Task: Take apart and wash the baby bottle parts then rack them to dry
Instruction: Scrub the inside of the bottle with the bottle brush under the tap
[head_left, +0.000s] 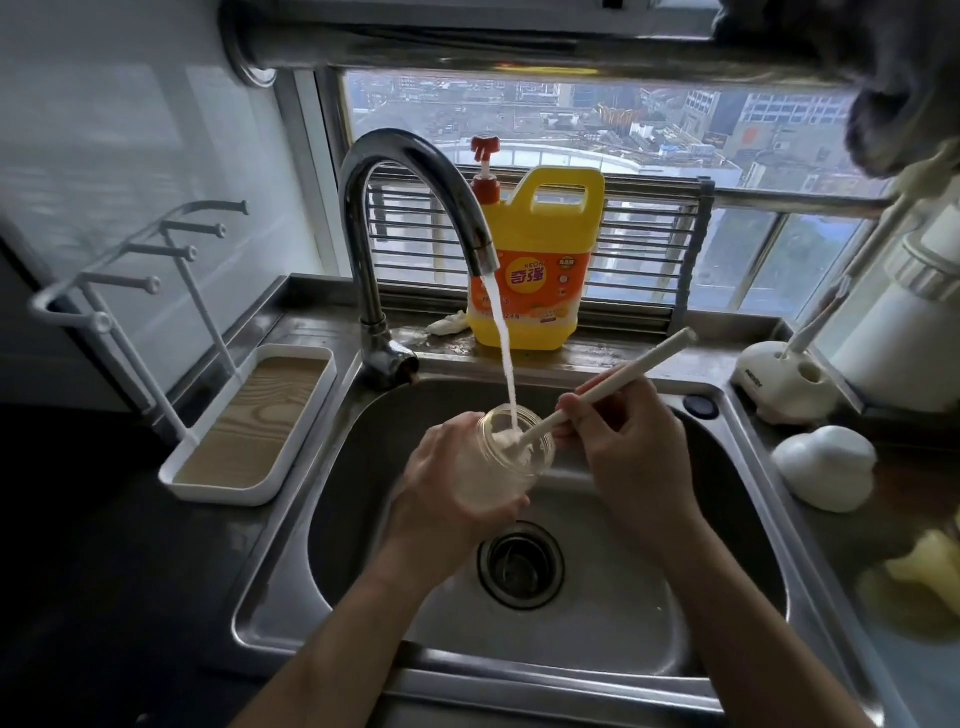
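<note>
**A:** How far along are we?

**B:** Starting at the left, our drying rack stands on the counter, and we see no bottle part on its pegs or in its tray. So we judge that nothing is racked yet.

**A:** And the washing?

**B:** We're in the middle of it, we'd say. Water runs from the faucet straight into the bottle, which is over the sink with its mouth up and nothing screwed on. Our left hand is curled round the bottle's body. Our right hand pinches the brush handle, and the brush head is down inside the bottle.

**A:** What's left, then?

**B:** We have to finish scrubbing and rinsing this bottle, wash its other parts, and carry everything over to the rack. On the right counter there's a white rounded piece, but we can't tell whether it belongs to the bottle.

**A:** What room do we have?

**B:** To reach the rack we have to lift over the sink's left rim, and that stretch of counter looks open to us. The faucet neck stands behind the bottle and to its left, so we'd go under or around it. Below our hands the basin is open, with the drain right beneath. The brush handle's far end points back towards the ledge near the detergent jug. The right side is tighter: a brush holder and something yellow, too blurred to name, sit near the rim.
</note>
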